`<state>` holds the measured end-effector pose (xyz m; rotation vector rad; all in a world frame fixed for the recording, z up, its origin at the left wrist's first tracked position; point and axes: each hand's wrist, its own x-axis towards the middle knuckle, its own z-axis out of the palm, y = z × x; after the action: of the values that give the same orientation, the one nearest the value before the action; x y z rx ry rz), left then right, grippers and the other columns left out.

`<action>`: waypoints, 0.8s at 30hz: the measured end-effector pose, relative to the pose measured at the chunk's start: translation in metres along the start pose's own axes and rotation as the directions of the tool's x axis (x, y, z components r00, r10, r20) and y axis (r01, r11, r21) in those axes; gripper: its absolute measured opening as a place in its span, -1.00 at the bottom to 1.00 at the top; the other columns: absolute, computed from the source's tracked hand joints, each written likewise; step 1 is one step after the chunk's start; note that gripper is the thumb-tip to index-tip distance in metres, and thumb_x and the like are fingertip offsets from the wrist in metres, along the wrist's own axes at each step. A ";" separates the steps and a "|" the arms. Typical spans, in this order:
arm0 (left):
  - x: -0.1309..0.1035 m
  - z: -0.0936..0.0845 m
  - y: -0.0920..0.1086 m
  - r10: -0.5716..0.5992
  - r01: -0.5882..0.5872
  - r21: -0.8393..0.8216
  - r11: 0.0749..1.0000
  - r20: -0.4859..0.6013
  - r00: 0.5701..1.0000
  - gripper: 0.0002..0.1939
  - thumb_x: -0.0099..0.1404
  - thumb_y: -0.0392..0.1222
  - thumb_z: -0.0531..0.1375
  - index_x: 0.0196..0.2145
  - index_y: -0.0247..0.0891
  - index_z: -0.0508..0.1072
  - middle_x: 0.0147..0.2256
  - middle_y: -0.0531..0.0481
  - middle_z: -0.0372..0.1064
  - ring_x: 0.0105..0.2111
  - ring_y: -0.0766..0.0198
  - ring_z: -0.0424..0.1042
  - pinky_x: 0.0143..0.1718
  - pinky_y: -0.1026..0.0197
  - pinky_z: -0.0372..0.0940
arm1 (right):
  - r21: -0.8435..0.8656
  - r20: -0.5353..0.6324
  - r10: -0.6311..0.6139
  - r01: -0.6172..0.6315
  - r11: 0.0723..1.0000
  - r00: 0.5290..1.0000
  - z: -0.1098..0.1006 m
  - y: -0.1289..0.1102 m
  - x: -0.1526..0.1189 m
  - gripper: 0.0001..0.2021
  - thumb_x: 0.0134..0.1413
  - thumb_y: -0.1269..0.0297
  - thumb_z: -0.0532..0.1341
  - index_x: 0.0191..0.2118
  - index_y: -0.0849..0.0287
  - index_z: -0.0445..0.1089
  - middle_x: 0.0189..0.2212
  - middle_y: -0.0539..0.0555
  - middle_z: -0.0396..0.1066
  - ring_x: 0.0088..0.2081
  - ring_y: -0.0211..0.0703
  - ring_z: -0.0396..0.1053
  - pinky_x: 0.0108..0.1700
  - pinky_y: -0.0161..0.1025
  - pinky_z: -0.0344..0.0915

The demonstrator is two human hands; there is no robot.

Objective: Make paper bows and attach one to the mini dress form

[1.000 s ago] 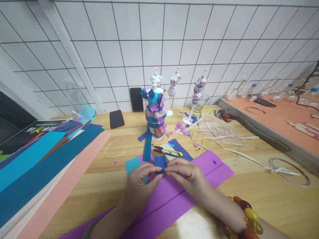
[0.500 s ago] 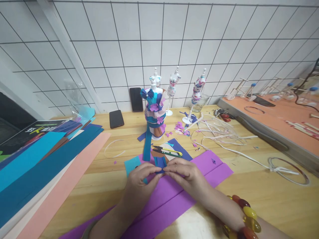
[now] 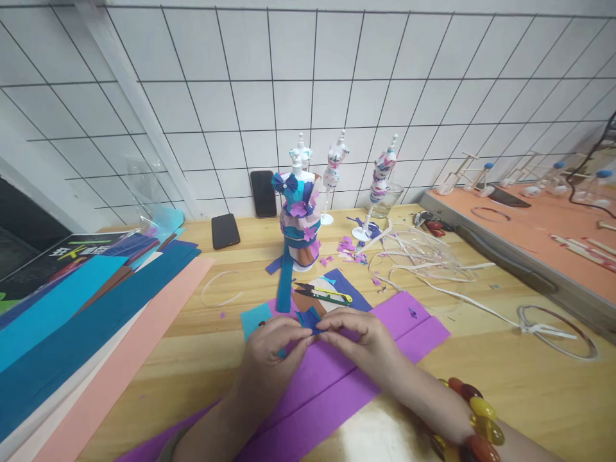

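A small dark blue paper piece [image 3: 308,317] is pinched between both hands above a long purple paper sheet [image 3: 332,391]. My left hand [image 3: 274,353] grips its left side with thumb and forefinger. From the right, my right hand [image 3: 359,337] holds it the same way, fingertips nearly touching the left ones. Just beyond the hands, yellow-green snips [image 3: 327,293] lie on brown, white and blue paper scraps. Behind them stands a small dress form [image 3: 301,218] in blue, pink and purple paper, with a blue bow and a teal strip hanging down.
Paper strips [image 3: 96,321] fan out at left. Two phones [image 3: 225,231] are near the wall. Small white mannequins [image 3: 335,160], a glass [image 3: 385,200] and tangled white ribbon [image 3: 418,253] are behind and right. An orange-topped tray [image 3: 539,224] holds stick models.
The blue piece has tilted and its far end has shifted slightly left between the fingertips. Both hands have stayed in nearly the same place.
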<state>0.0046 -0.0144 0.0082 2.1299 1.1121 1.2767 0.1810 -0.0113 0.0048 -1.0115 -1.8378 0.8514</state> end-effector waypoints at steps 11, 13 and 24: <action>-0.001 0.001 -0.001 -0.056 0.056 -0.029 0.998 0.017 0.998 -0.90 0.07 -0.36 0.20 -0.43 -0.24 0.48 -0.48 -0.01 0.45 -0.42 0.28 0.42 -0.37 0.27 0.32 | 0.045 0.014 0.037 -0.038 0.998 0.999 0.000 0.000 0.001 -0.89 0.00 0.32 0.20 -0.35 0.14 0.47 -0.44 0.05 0.48 -0.39 -0.21 0.41 -0.33 -0.28 0.34; 0.000 0.000 -0.001 -0.085 0.086 -0.042 0.995 0.009 0.996 -0.91 0.06 -0.35 0.21 -0.44 -0.24 0.48 -0.48 0.00 0.46 -0.42 0.28 0.43 -0.37 0.27 0.33 | 0.065 0.002 0.039 -0.039 0.997 0.999 -0.001 -0.001 0.001 -0.90 -0.01 0.33 0.20 -0.35 0.13 0.47 -0.43 0.05 0.48 -0.39 -0.20 0.42 -0.33 -0.27 0.35; 0.001 0.001 0.001 -0.095 0.091 -0.105 0.990 -0.030 0.995 -0.92 0.01 -0.36 0.23 -0.49 -0.24 0.50 -0.52 0.01 0.47 -0.46 0.28 0.44 -0.41 0.27 0.36 | 0.190 -0.026 0.156 -0.149 0.971 0.987 0.000 -0.003 0.001 -0.93 -0.10 0.31 0.27 -0.42 0.17 0.46 -0.46 0.05 0.47 -0.38 -0.21 0.41 -0.31 -0.27 0.35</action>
<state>0.0059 -0.0139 0.0094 1.9640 1.1206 1.3039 0.1799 -0.0112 0.0078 -1.0508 -1.6273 1.0674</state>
